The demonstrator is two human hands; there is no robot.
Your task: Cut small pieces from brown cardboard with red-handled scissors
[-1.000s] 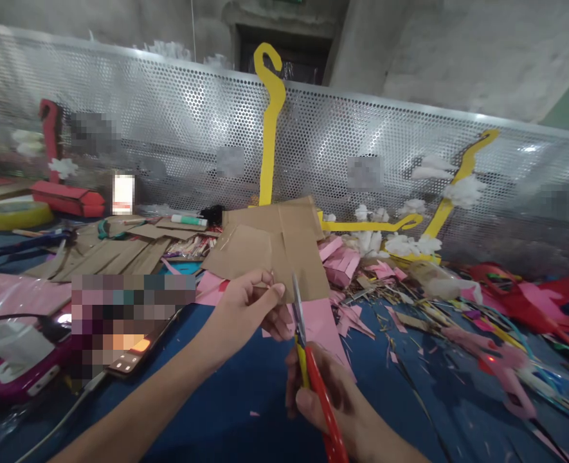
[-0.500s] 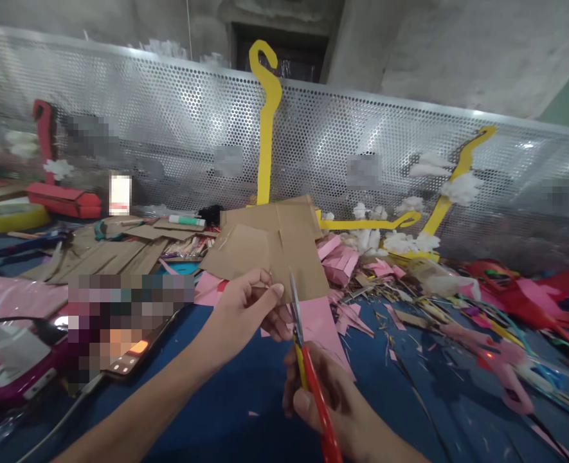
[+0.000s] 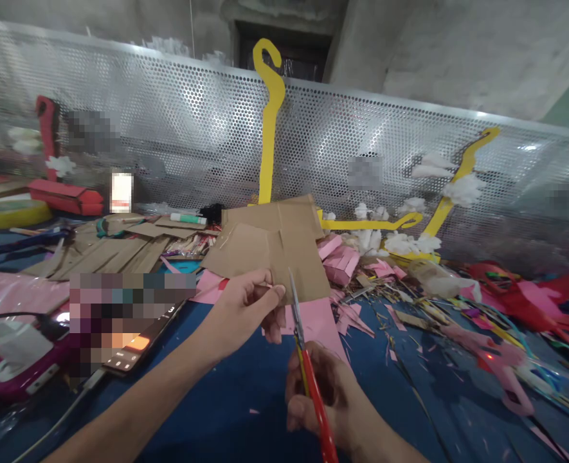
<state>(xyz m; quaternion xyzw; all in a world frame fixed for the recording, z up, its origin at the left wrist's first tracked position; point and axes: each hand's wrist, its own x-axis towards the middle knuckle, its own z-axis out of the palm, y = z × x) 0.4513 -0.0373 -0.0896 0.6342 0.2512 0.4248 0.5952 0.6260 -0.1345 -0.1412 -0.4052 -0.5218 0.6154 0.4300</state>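
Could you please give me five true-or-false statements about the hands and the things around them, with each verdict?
1. The right hand holds the scissors. True.
2. The left hand holds the glue gun. False: it holds the cardboard near its lower edge, and the glue gun lies off to the right.
3. A yellow hook rises behind the cardboard. True.
4. The scissors have blue handles. False: they are red and yellow.
5. The glue stick lies to the right of the cardboard. False: it lies to the left.
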